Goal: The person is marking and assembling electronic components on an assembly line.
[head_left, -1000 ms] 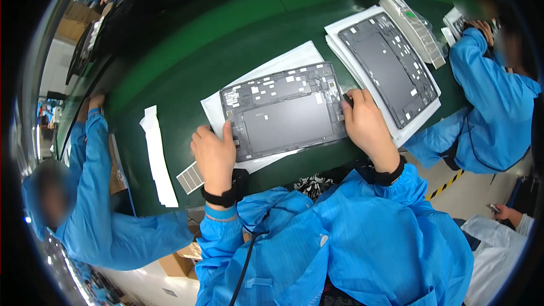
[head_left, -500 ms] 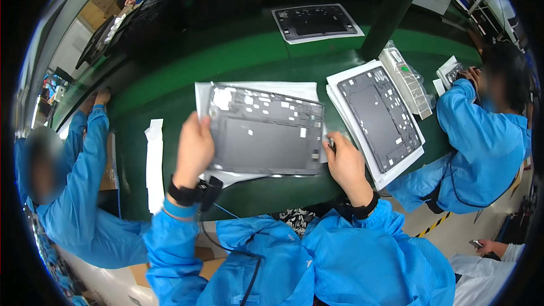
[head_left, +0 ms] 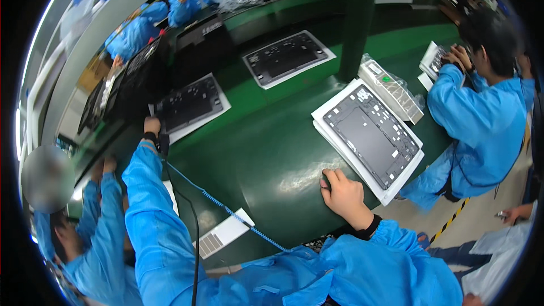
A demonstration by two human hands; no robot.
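Note:
My left arm reaches to the far left, and my left hand (head_left: 152,126) is closed at the near left corner of a dark tablet housing (head_left: 190,105) lying on a white sheet (head_left: 199,127). Some of its fingers are hidden behind the hand. My right hand (head_left: 345,194) rests low over the green bench with its fingers curled. A small dark bit shows at its fingertips, too little to name. To its right, another tablet housing (head_left: 368,136) with small white patches lies on a stack of white sheets (head_left: 324,122).
A third housing (head_left: 286,56) lies on a sheet at the far side. Beyond the right stack sits a plastic-wrapped pale box (head_left: 391,88), near a green post (head_left: 358,28). A white printed strip (head_left: 224,233) and a coiled blue cord (head_left: 218,204) are close. Co-workers sit at both sides.
My left hand has carried the housing and its sheet from in front of me to the far left. My right hand has let go of their right side and sits lower.

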